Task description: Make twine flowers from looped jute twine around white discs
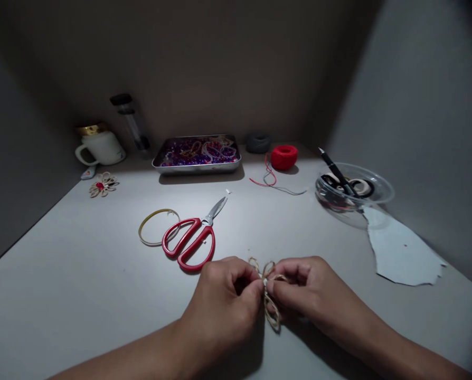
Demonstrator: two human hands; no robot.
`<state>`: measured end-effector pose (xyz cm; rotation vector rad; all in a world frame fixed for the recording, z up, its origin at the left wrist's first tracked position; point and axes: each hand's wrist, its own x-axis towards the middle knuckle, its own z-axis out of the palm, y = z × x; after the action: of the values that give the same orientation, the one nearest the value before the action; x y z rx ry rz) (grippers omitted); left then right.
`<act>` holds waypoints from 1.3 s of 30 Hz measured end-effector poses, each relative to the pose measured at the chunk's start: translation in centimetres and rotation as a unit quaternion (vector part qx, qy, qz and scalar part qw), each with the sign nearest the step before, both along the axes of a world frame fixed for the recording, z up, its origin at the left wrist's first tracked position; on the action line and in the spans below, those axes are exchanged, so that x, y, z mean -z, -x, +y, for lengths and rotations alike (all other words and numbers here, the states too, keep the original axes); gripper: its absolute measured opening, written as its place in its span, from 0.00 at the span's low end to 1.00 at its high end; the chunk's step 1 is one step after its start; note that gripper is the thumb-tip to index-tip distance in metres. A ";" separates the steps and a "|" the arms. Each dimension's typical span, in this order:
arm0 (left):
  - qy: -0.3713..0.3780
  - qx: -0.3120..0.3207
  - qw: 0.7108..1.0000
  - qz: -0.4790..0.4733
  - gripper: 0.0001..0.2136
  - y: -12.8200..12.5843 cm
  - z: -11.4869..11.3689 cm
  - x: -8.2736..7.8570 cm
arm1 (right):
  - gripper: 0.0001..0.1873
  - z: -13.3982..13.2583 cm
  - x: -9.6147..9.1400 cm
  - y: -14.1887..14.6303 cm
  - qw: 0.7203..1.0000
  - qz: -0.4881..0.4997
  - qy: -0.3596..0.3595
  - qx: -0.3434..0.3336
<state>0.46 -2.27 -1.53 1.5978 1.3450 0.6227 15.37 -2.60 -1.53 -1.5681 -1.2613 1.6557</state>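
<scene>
My left hand [224,295] and my right hand [305,287] meet at the near middle of the white table [81,295]. Both pinch a small piece of looped jute twine [268,295] between thumb and fingertips. Its loops stick out above and below the pinch point. A pair of red-handled scissors [194,237] lies just beyond my left hand, blades pointing away to the right. A thin yellowish ring [158,227] lies against the scissor handles.
At the back stand a metal tray of purple beads [196,154], a red thread spool [284,157], a grey spool [258,142], a white mug [100,148] and a clear tube [130,124]. A clear bowl with tapes and a pen [352,187], white paper [400,250] and a twine flower [102,184] lie around.
</scene>
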 end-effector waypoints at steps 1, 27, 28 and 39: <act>-0.004 0.000 1.000 -0.001 0.07 0.0 0.0 0.0 | 0.06 0.0 0.0 0.0 1.000 -0.001 -0.001 0.002; 0.014 -0.014 1.000 0.008 0.06 -0.2 0.3 0.3 | 0.08 0.0 0.3 0.3 1.000 0.023 0.001 0.005; 0.017 -0.013 1.000 0.007 0.06 -0.2 0.3 0.2 | 0.08 0.0 0.2 0.3 1.000 0.024 0.005 0.005; 0.018 -0.006 1.000 -0.005 0.07 -0.1 0.6 0.3 | 0.10 0.1 0.4 0.2 1.000 0.006 -0.003 0.000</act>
<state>0.56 -1.70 -1.79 1.5556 1.3526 0.6102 15.18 -2.55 -1.94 -1.5524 -1.2577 1.6577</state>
